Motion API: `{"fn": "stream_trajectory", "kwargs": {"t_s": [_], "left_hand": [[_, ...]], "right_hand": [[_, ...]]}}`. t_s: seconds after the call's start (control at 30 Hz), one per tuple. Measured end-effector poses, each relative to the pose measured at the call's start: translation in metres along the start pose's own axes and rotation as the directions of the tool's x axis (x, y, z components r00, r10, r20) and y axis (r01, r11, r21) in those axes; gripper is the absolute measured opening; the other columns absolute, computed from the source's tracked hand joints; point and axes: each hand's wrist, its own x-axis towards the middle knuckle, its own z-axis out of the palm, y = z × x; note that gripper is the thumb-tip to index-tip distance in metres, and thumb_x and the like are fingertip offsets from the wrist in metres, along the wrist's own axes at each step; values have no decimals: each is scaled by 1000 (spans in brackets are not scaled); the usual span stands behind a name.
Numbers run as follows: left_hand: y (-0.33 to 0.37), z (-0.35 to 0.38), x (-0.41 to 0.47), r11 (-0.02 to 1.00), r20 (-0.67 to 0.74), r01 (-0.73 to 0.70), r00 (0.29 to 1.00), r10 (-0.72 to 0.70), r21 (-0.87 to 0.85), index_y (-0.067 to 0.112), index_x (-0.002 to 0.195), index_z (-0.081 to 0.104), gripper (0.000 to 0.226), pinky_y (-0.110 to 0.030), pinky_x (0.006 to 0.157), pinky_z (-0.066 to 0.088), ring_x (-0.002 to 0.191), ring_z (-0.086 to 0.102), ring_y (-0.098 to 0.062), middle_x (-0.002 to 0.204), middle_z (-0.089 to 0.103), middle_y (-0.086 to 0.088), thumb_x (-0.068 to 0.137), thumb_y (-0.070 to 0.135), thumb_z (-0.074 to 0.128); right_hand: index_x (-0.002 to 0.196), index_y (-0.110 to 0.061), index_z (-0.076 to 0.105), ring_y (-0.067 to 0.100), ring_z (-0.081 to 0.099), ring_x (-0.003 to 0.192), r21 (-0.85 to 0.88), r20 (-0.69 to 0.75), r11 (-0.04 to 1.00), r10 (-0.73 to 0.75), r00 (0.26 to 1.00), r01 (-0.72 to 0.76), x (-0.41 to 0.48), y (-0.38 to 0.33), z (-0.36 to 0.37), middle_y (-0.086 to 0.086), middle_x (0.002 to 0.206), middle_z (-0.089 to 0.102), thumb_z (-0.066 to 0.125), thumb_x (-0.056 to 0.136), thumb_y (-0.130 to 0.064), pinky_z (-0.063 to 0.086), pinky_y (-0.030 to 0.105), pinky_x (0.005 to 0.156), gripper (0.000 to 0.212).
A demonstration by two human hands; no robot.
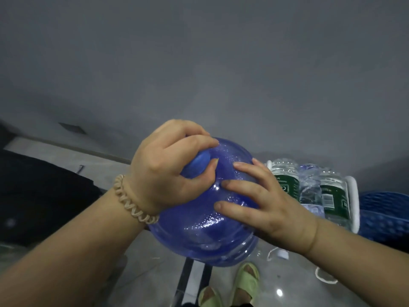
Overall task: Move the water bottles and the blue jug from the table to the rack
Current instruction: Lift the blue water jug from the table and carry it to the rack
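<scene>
I hold a large translucent blue jug [199, 222] in the air in front of me, above the floor. My left hand [163, 165] is wrapped around its blue capped neck, with a spiral hair tie on the wrist. My right hand [265, 202] lies flat against the jug's shoulder, fingers spread. To the right, several clear water bottles with green labels [287, 180] stand together in a white-framed rack [353, 202]. The lower part of the rack is hidden behind my right arm.
A blue ribbed container [382, 216] sits at the far right beside the rack. A dark surface [44, 196] lies at the left. Below are a glossy tiled floor [155, 273], my feet in green slippers [247, 282] and a white cord [325, 278].
</scene>
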Motion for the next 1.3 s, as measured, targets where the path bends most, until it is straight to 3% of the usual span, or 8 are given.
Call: {"fn": "stream_trajectory", "kwargs": {"t_s": [0.17,0.37,0.53,0.63,0.77,0.87,1.03,1.3], "left_hand": [[-30,28,11,999,-28,24,999,-24,23,-3,86,71,17,-37,70,52,77,63,-27,87,65,-17,76,10,72],[-75,61,21,999,9,32,999,-32,-28,-3,86,70,17,-35,72,51,78,62,-24,87,65,-16,76,10,72],[-118,85,25,995,66,25,998,-19,-99,-1,85,71,15,-36,71,51,77,62,-25,87,65,-15,76,11,72],[-143,97,22,991,90,35,996,-23,-130,-1,86,71,15,-36,70,51,76,62,-25,87,65,-14,77,11,72],[-167,112,19,988,109,20,994,-3,-155,-1,85,71,15,-36,70,51,74,62,-26,86,64,-15,76,10,73],[-184,125,17,983,123,13,992,10,-181,-1,84,71,14,-36,69,51,73,62,-26,86,65,-14,75,10,73],[-202,141,8,978,162,16,987,18,-210,-1,85,72,14,-38,69,51,75,62,-27,87,65,-14,77,11,72],[-211,164,-10,972,186,67,982,-25,-225,-1,86,71,16,-36,72,50,77,62,-26,88,64,-15,76,11,74]], "right_hand": [[124,-26,50,37,37,128,14,36,1000,-16,999,16,6,44,16,5,129,42,50,98,-20,35,62,98,26],[124,-26,49,36,36,129,31,72,997,63,995,-65,9,78,41,7,128,41,57,94,-15,34,62,100,32],[124,-26,49,37,36,128,17,93,990,136,986,-138,14,98,68,7,129,40,48,98,-16,33,62,100,28],[125,-25,49,37,36,128,-9,105,984,175,979,-175,18,108,88,7,129,40,54,94,-14,33,63,100,33],[123,-26,49,37,37,128,-41,91,978,209,974,-206,18,120,112,7,128,41,47,99,-18,32,60,103,26],[123,-27,48,36,35,129,-68,80,971,234,969,-229,16,126,132,6,128,41,56,95,-21,30,57,106,29],[120,-27,50,35,38,125,-64,30,968,247,969,-244,11,136,157,6,125,42,53,97,-23,31,55,106,24],[122,-27,50,35,35,129,-35,73,970,245,967,-243,-9,148,176,7,127,41,57,95,-25,28,55,108,28]]}}
